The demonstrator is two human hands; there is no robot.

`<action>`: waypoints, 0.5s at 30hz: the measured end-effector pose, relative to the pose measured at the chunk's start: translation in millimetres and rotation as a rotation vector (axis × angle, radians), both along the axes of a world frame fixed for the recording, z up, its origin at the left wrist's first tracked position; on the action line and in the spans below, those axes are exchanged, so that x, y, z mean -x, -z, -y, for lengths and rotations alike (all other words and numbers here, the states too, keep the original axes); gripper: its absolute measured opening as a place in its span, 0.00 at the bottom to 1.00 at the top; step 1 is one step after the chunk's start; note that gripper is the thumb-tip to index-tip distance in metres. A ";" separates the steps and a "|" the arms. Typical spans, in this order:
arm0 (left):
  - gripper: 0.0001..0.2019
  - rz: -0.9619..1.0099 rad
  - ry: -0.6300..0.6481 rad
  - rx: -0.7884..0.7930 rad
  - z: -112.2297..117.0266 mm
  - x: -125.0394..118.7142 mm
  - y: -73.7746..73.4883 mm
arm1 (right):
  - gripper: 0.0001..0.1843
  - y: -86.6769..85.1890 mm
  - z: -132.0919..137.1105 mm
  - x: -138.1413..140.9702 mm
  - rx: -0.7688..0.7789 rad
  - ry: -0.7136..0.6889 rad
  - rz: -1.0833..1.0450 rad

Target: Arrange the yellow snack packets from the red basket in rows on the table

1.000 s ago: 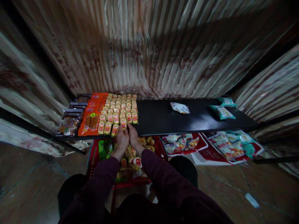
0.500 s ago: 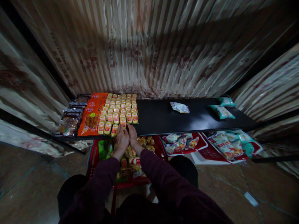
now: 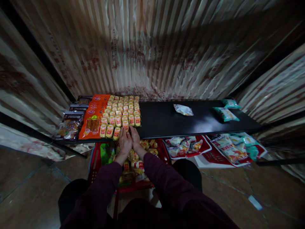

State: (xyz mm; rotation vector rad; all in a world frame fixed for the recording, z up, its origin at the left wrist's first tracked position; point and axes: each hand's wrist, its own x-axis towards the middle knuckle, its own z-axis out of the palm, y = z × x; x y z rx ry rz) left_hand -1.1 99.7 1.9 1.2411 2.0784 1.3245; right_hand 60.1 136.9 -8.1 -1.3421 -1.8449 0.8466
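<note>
Small yellow snack packs (image 3: 118,120) with red labels stand in close rows on the left part of the black shelf (image 3: 159,117). At the front edge, one yellow snack pack (image 3: 125,126) sits between the fingertips of my left hand (image 3: 124,142) and my right hand (image 3: 135,139). Both hands are closed around its lower part, side by side, and their fingers partly hide it. Under my wrists, a red basket (image 3: 95,168) holds more yellow packs and a green package (image 3: 105,154).
Left of the rows lie orange snack bags (image 3: 91,122) and dark potato-snack bags (image 3: 69,125). A white packet (image 3: 183,109) and teal packets (image 3: 226,114) rest farther right. Red trays of bags (image 3: 207,146) sit below the shelf's right half. Striped fabric (image 3: 152,57) hangs behind.
Almost nothing differs. My hands stay at the same pack on the front edge, with only a very slight shift of the fingers.
</note>
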 end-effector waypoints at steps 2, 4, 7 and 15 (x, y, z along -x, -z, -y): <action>0.21 -0.007 -0.004 -0.001 -0.5 1.0 0.4 | 0.28 -0.3 0.4 0.7 0.000 0.002 -0.002; 0.21 -0.015 -0.011 0.006 -1.2 1.8 0.7 | 0.28 0.8 0.1 1.4 -0.008 0.001 -0.002; 0.22 -0.028 -0.009 0.025 -2.4 2.5 0.5 | 0.27 3.2 -1.3 2.1 -0.010 -0.002 0.016; 0.23 -0.070 -0.001 0.065 0.9 0.2 -4.0 | 0.27 5.9 -3.3 0.0 -0.022 -0.020 0.014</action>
